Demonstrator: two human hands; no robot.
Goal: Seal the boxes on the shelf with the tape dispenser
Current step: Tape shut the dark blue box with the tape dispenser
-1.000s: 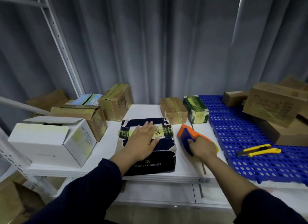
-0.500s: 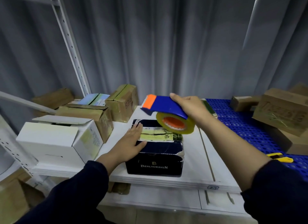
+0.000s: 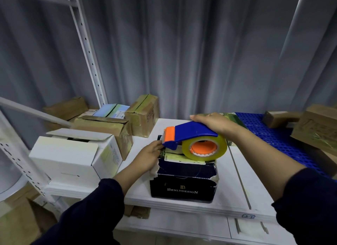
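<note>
- Spanning the view from 9 to 3 o'clock, the white shelf point(image 3: 237, 181) carries all the boxes.
- At 2 o'clock a blue perforated mat point(image 3: 273, 135) covers the shelf, with brown cartons point(image 3: 317, 128) on its 3 o'clock side.
- At 9 o'clock sits a white box point(image 3: 73, 157), its top flap slightly ajar.
- Behind it, at 10 to 11 o'clock, stand brown boxes point(image 3: 107, 128) packed close together.
- At 6 o'clock, by the shelf's front edge, stands the dark box point(image 3: 184, 186) printed "BENLYDESIGN", with torn upper edges and a yellowish strip across its lid.
- On that lid rests the tape dispenser point(image 3: 193, 133), which is blue with an orange nose. Its roll is toward 3 o'clock and its nose points to 9 o'clock.
- The right hand point(image 3: 213, 122) grips the dispenser's blue body from above, fingers wrapped over it.
- The left hand point(image 3: 147, 157) lies against the dark box's 9 o'clock top corner, fingertips right at the dispenser's nose. Whether they pinch anything cannot be told.
</note>
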